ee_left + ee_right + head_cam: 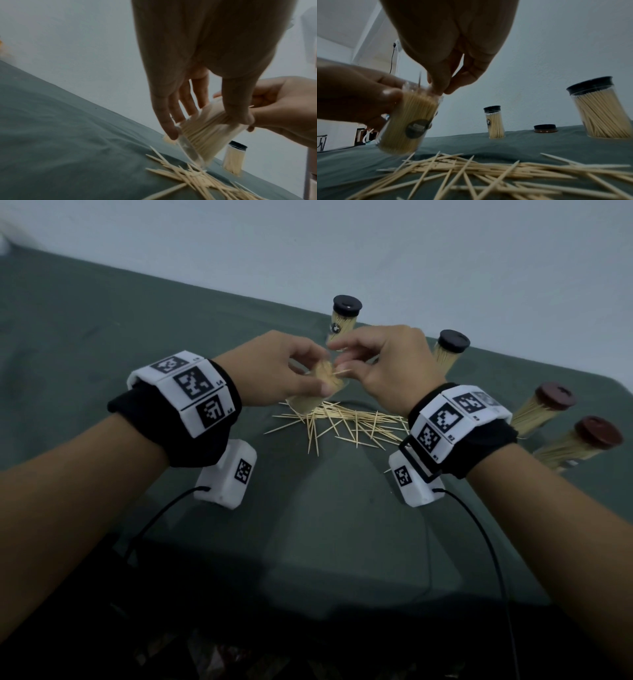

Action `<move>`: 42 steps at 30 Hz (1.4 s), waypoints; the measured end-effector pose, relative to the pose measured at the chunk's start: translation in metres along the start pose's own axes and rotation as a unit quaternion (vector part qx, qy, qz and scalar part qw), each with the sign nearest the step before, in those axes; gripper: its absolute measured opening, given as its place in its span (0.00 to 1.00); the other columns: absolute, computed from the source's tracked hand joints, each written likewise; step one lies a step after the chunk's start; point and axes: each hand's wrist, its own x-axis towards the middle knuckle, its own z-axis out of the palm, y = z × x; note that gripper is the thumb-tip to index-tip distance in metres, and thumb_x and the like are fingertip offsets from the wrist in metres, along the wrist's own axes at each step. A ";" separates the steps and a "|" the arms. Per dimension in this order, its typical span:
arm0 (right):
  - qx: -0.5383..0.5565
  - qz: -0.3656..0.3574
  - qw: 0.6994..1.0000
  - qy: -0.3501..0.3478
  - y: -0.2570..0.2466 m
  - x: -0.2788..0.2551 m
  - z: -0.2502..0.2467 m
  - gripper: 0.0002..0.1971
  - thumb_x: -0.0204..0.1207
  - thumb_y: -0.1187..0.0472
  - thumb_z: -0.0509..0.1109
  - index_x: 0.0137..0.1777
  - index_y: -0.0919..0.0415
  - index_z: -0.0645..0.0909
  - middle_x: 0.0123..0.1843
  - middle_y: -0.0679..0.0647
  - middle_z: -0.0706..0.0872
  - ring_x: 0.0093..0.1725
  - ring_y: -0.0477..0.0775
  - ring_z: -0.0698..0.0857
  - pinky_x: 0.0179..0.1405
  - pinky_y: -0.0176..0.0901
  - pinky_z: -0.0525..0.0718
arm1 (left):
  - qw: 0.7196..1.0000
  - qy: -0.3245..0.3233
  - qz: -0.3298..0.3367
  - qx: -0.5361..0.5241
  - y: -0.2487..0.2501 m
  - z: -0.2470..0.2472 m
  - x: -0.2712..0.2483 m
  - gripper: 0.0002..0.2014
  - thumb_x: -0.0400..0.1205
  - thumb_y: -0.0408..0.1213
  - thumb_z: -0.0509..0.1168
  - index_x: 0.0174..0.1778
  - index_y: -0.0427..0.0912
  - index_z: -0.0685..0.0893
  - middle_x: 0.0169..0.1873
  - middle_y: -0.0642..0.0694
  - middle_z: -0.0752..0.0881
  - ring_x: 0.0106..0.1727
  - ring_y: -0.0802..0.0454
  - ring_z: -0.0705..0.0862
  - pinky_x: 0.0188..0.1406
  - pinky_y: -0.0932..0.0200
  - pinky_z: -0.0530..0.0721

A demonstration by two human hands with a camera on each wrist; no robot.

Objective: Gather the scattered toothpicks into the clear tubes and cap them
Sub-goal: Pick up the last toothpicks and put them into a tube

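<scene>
My left hand [274,371] grips an uncapped clear tube [409,121] packed with toothpicks, tilted just above the green cloth. The same tube [202,136] shows in the left wrist view between thumb and fingers. My right hand [380,364] hovers at the tube's open mouth, its thumb and fingertips [441,86] pinching a toothpick [342,372] there. A pile of scattered toothpicks [349,424] lies on the cloth below both hands; the same scattered toothpicks [488,174] fill the right wrist view's foreground.
Two black-capped full tubes [344,318] [448,350] stand behind the hands. Two brown-capped tubes [544,405] [582,440] stand at the right. A loose black cap [545,128] lies on the green tablecloth [137,320]. Wrist cables trail toward me.
</scene>
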 end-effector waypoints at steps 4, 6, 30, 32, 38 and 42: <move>-0.049 -0.068 0.995 0.059 0.005 0.001 0.006 0.08 0.73 0.66 0.75 0.50 0.58 0.91 0.47 0.52 0.89 0.46 0.47 0.86 0.50 0.32 0.81 | 1.000 0.009 0.003 0.015 0.000 0.005 0.002 0.24 0.75 0.48 0.76 0.67 0.51 0.83 0.56 0.56 0.87 0.56 0.60 0.86 0.63 0.59 0.81; -0.095 -0.080 0.989 0.076 0.009 0.001 0.006 0.15 0.75 0.73 0.67 0.56 0.59 0.90 0.56 0.55 0.87 0.56 0.51 0.85 0.58 0.32 0.79 | 0.999 0.042 -0.007 0.018 -0.003 0.003 0.004 0.26 0.76 0.49 0.74 0.70 0.48 0.81 0.58 0.54 0.86 0.58 0.59 0.85 0.63 0.60 0.80; -0.209 0.137 0.964 -0.092 0.008 -0.023 -0.047 0.06 0.80 0.55 0.70 0.52 0.53 0.87 0.48 0.46 0.86 0.47 0.44 0.82 0.51 0.35 0.76 | 1.000 0.029 -0.002 0.007 0.002 0.000 -0.003 0.26 0.77 0.47 0.73 0.72 0.50 0.78 0.59 0.54 0.83 0.60 0.59 0.83 0.64 0.58 0.80; -0.280 0.207 0.920 -0.181 0.016 -0.031 -0.058 0.14 0.76 0.45 0.73 0.52 0.54 0.88 0.49 0.48 0.88 0.50 0.48 0.83 0.50 0.38 0.76 | 0.999 0.030 -0.008 0.009 0.001 -0.001 -0.003 0.26 0.77 0.47 0.74 0.72 0.49 0.78 0.59 0.54 0.83 0.60 0.58 0.83 0.65 0.58 0.80; -0.312 0.279 0.836 -0.355 0.032 -0.047 -0.067 0.57 0.55 0.35 0.84 0.83 0.40 0.57 0.81 0.46 0.68 0.78 0.55 0.71 0.77 0.55 0.69 | 1.000 0.025 -0.002 0.005 0.005 0.000 -0.003 0.26 0.77 0.46 0.74 0.71 0.48 0.78 0.58 0.54 0.83 0.59 0.58 0.84 0.65 0.57 0.80; -0.277 0.235 0.873 -0.324 0.037 -0.050 -0.058 0.47 0.63 0.44 0.83 0.82 0.47 0.65 0.77 0.45 0.75 0.71 0.51 0.77 0.70 0.46 0.73 | 1.000 0.015 0.002 0.001 0.006 0.001 -0.003 0.27 0.77 0.46 0.74 0.72 0.47 0.78 0.59 0.53 0.84 0.60 0.57 0.84 0.66 0.56 0.81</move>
